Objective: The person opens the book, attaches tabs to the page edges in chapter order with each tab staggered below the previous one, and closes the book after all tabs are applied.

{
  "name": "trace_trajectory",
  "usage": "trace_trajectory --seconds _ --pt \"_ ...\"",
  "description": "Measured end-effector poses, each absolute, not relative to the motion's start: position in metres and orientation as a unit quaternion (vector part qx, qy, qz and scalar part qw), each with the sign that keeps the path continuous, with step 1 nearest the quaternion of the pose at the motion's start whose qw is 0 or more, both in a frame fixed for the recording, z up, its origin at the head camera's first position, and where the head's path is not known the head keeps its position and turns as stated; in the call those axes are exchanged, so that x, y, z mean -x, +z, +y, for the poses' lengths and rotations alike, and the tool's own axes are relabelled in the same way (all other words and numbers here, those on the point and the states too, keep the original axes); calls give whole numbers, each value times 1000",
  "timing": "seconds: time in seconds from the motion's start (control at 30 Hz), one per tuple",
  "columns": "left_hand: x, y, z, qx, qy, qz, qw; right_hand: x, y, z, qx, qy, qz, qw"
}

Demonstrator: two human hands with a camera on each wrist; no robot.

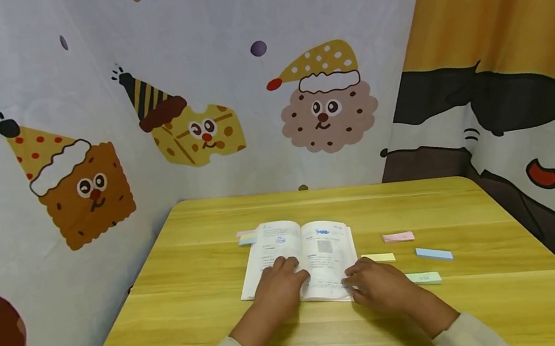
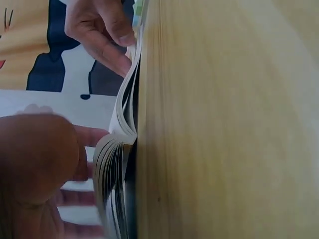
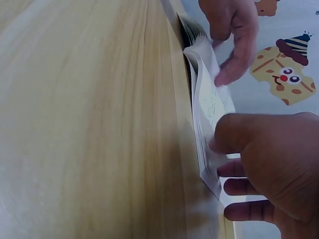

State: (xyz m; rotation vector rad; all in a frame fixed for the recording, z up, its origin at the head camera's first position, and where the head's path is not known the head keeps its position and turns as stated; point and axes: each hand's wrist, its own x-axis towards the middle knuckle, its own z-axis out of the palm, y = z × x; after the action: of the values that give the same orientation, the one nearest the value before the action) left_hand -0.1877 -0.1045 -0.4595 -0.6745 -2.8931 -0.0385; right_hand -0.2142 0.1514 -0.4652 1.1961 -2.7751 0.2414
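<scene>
An open book [image 1: 324, 265] with white printed pages lies flat on the wooden table. My left hand [image 1: 281, 288] rests on the lower part of its left page, thumb near the spine. At the lower right edge of the right page is my right hand [image 1: 382, 284]. The right wrist view has the right thumb [image 3: 227, 137] over the page, the other fingers spread beyond it. In the left wrist view, the stacked page edges [image 2: 107, 169] curve up beside the spine. Colored sticky tabs [image 1: 247, 238] stick out from the book's upper left edge.
Right of the book lie a yellow sticky-note pad [image 1: 382, 257], a pink one [image 1: 398, 237], a blue one [image 1: 434, 254] and a green one [image 1: 424, 278], the green close beside my right hand. A cartoon-printed curtain [image 1: 268, 180] hangs behind the table [image 1: 181, 323].
</scene>
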Motion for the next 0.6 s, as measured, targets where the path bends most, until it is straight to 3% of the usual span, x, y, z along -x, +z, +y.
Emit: trace_trajectory --seconds 0.2,0.43,0.6 --pt "184 -460 -100 189 -70 -979 23 212 -464 148 -358 76 -926 93" --pt "184 -461 -94 191 -59 -979 29 210 -463 141 -220 134 -948 185" --pt "185 -463 -92 180 -55 -981 41 210 -470 139 -290 125 -937 150"
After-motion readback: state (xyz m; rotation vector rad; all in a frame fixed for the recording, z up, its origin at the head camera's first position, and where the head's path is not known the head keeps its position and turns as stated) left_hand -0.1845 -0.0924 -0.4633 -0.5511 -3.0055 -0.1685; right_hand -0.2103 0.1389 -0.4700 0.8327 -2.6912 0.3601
